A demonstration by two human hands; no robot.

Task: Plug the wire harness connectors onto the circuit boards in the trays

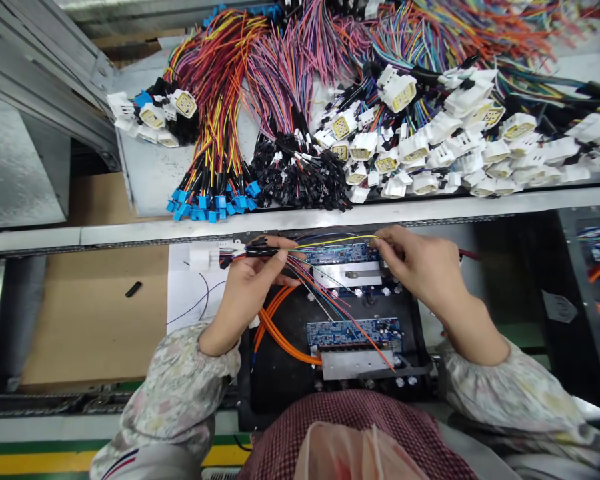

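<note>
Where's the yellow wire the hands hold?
In the head view, the yellow wire stretches mid-picture between the left hand and right hand, by the upper blue circuit board.

A pale shelf (145, 183) runs across the top of the view, carrying loose wire harnesses. On its left, red, orange and yellow wires (225, 80) hang down to blue connectors (215, 207); next come pink and purple wires (283, 80) above a heap of black connectors (300, 177), then white connectors (415, 153) with yellow faces. Below, a small black piece (133, 289) lies on brown cardboard (95, 320). A yellow stripe (45, 462) edged with green crosses the lower left.
</note>
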